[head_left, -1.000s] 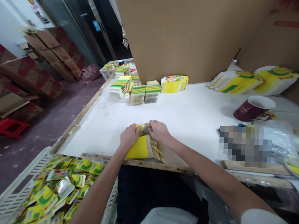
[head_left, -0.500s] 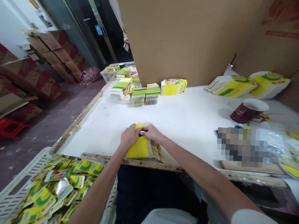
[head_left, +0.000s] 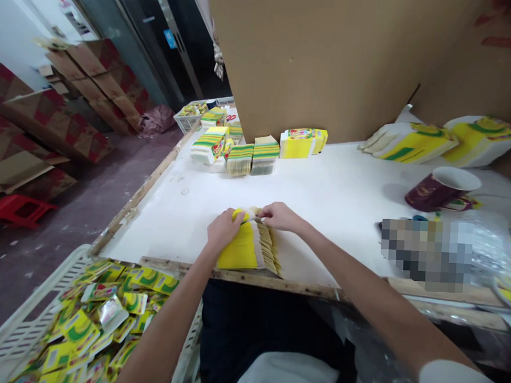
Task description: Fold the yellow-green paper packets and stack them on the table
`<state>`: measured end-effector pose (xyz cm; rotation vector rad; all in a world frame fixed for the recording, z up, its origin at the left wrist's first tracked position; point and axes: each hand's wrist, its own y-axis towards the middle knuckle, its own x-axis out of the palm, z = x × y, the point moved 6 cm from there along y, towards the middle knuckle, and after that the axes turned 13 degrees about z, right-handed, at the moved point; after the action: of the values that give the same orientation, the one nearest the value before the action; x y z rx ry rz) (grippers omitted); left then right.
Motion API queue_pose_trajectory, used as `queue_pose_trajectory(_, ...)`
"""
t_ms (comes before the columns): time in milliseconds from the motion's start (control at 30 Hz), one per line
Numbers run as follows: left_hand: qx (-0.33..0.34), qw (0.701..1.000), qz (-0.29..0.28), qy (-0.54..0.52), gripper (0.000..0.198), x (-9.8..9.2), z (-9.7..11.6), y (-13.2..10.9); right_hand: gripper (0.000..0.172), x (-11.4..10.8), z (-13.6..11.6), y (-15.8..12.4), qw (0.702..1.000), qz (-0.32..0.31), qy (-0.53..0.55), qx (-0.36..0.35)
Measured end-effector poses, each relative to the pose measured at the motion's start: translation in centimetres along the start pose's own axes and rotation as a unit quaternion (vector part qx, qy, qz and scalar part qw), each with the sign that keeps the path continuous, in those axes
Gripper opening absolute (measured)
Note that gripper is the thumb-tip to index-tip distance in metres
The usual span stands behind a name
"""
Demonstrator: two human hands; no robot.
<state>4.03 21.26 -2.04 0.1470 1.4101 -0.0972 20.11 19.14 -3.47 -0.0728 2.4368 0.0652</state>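
A stack of yellow card packets (head_left: 239,249) lies fanned at the table's front edge, its pale edges facing right. My left hand (head_left: 223,231) is closed over the stack's far left part, with the thumb on a yellow packet that is bent up. On the far right side of the stack is my right hand (head_left: 282,217), its thumb and fingers pinched together at the pale packet edges. Whether a single packet sits between those fingertips is too small to tell.
On the white table (head_left: 164,215), several packet bundles (head_left: 265,156) stand at the back. A maroon mug (head_left: 427,192) stands at the right, near a plastic bag (head_left: 490,244). A crate (head_left: 25,339) of yellow sachets stands at front left. A tall cardboard sheet (head_left: 326,64) rises behind.
My right hand has moved right, away from my left hand, to the stack's pale edges. My left hand stays on the stack. The view has shifted slightly.
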Motion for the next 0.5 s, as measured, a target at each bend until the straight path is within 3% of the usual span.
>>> queue_pose_trajectory(133,0.003,1.0,-0.011,0.004,0.045,0.0,0.2,0.2,0.024,0.5,0.1,-2.4,0.99,-0.128,0.051,-0.036)
queue_pose_trajectory(233,0.014,1.0,-0.009,0.01,0.044,0.0,0.6,0.1,0.025,0.4,0.0,-3.4,0.987,-0.137,0.058,-0.056)
queue_pose_trajectory(333,0.026,1.0,0.0,0.017,0.043,-0.1,0.8,0.0,0.022,-0.1,0.0,-3.2,0.994,-0.085,0.025,-0.064)
queue_pose_trajectory(500,0.04,0.999,0.01,0.027,0.043,-0.1,0.9,-0.3,0.035,-1.0,-0.4,-1.9,0.991,0.087,-0.078,-0.064)
